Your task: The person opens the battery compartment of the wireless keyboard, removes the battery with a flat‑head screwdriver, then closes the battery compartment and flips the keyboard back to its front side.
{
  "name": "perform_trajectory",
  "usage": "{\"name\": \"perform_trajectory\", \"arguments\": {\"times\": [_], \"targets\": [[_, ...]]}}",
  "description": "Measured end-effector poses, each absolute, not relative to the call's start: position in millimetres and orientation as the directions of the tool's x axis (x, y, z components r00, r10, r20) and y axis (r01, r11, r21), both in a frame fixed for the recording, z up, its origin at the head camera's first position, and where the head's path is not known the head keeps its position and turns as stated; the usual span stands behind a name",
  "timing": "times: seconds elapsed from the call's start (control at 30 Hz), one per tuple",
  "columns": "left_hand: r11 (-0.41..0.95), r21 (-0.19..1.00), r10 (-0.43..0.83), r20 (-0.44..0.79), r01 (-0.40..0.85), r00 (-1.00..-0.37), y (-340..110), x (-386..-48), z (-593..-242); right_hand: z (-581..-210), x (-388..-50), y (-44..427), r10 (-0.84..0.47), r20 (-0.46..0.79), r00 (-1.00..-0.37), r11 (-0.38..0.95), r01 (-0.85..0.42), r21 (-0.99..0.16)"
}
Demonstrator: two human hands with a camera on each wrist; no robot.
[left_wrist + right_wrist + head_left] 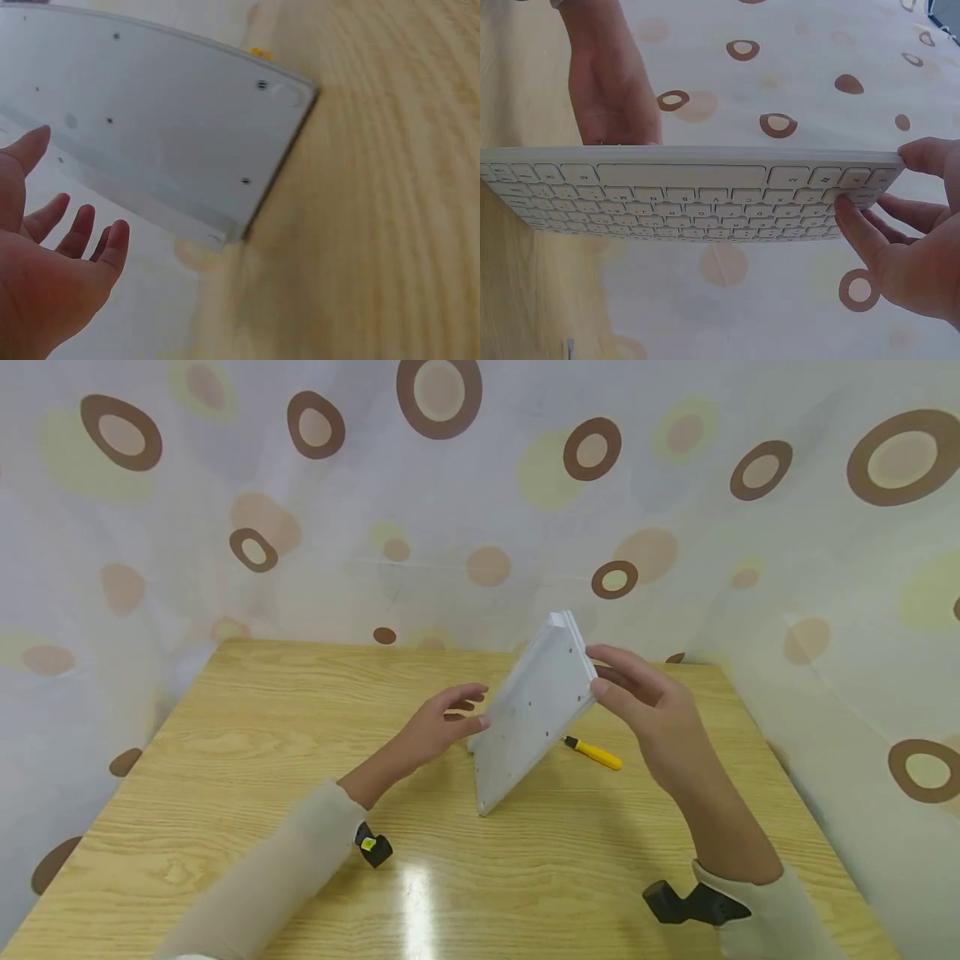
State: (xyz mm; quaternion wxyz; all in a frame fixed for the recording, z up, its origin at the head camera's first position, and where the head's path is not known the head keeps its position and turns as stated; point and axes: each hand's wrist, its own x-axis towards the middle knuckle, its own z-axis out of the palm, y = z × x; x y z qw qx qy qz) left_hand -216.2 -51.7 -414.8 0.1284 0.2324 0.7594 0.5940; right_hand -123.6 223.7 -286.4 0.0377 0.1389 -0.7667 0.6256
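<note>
A white keyboard (528, 714) stands tilted on one end on the wooden table, its screw-dotted underside facing the head camera. My right hand (663, 718) holds the raised end, thumb on one side and fingers on the other. White keys cover the keyboard (705, 199) in the right wrist view, where the right hand (915, 244) pinches a corner. My left hand (438, 722) is beside the lower part, fingers loosely bent and holding nothing. The left wrist view shows this left hand (52, 270) near the underside of the keyboard (172, 112); whether the thumb touches it, I cannot tell.
A screwdriver with a yellow handle (596, 754) lies on the table (300, 718) behind the keyboard, to the right. Beyond the table's far edge hangs a pale sheet (337, 510) patterned with brown rings and spots, continuing along both sides.
</note>
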Motion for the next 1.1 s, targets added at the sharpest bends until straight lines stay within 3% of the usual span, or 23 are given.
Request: {"name": "perform_trajectory", "arguments": {"times": [0.27,0.5,0.7,0.97,1.1], "targets": [[0.221,0.97,0.521,-0.031,0.1,-0.853,-48,-208,-448,-307,-119,248,-0.075,0.26,-0.963,-0.02,-0.259,-0.966],[0.31,0.942,0.561,-0.072,0.128,-0.825,-50,-207,-461,-323,-121,266,-0.016,0.27,-0.963,-0.17,-0.263,-0.95],[0.286,0.947,0.607,-0.061,0.146,-0.792,-44,-210,-468,-337,-121,281,0.009,0.26,-0.966,-0.272,-0.253,-0.929],[0.493,0.852,0.551,-0.151,0.174,-0.821,-33,-200,-465,-343,-122,294,-0.009,0.238,-0.971,-0.267,-0.227,-0.937],[0.523,0.827,0.536,-0.128,0.209,-0.834,-28,-195,-466,-340,-124,300,-0.028,0.228,-0.973,-0.117,-0.223,-0.968]]}}
